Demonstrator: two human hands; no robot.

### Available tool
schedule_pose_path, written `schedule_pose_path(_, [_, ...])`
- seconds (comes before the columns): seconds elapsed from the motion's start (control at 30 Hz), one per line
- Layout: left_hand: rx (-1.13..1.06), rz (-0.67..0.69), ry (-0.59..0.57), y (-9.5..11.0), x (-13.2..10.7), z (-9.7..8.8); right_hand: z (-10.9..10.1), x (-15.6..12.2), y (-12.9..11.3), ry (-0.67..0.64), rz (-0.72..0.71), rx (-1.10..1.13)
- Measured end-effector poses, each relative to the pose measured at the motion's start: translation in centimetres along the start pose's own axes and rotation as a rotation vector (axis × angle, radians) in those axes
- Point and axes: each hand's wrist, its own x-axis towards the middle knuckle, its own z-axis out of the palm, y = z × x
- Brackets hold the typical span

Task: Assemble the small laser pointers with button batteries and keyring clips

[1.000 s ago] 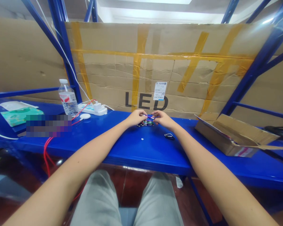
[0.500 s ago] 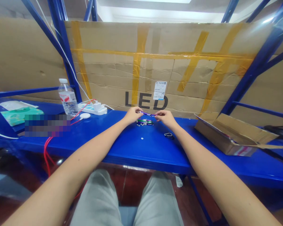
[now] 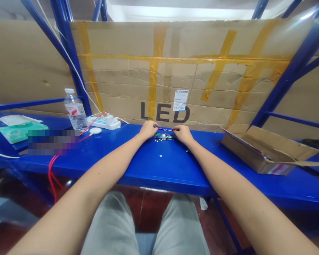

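Between my two hands a slim, shiny purple rod (image 3: pixel 164 129) is held level, just above the blue table; its exact kind is too small to make out. My left hand (image 3: pixel 149 130) pinches its left end, and my right hand (image 3: pixel 182 134) pinches the right end. Right below it lies a row of several similar slim metallic rods (image 3: pixel 163 136), green and purple, with small silvery pieces along their near side. A small black and silver clip, like a carabiner (image 3: pixel 188 151), is mostly hidden behind my right forearm. A small round white disc (image 3: pixel 161 156) lies nearer to me.
An open cardboard box (image 3: pixel 268 166) stands on the blue table (image 3: pixel 159 173) at the right. At the left are a water bottle (image 3: pixel 76 112), a white power strip (image 3: pixel 102 123), red cables (image 3: pixel 51 170) and a green tissue pack (image 3: pixel 23 131). A large carton (image 3: pixel 122 81) walls off the back.
My hands have come down slightly with the purple rod, and my right hand has shifted a little left. My right forearm now covers most of the clip. The view has tilted slightly.
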Motion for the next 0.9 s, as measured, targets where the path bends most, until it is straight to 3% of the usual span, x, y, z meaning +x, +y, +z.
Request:
schedule_pose_path(0.43, [0.123,-0.074,-0.114,0.5,-0.1,0.8,0.0,-0.3,-0.8,-0.231,-0.019,-0.163])
schedule_pose_path(0.63, [0.120,-0.070,-0.131,0.8,0.0,0.5,-0.2,-0.2,-0.9,-0.292,-0.063,-0.140])
schedule_pose_path(0.83, [0.229,-0.146,-0.100,-0.6,0.3,-2.7,-1.0,-0.2,0.1,-0.271,-0.021,-0.053])
schedule_pose_path(0.9, [0.343,-0.176,-0.157,-1.3,-0.1,-4.4,-1.4,-0.2,0.8,-0.254,0.012,-0.049])
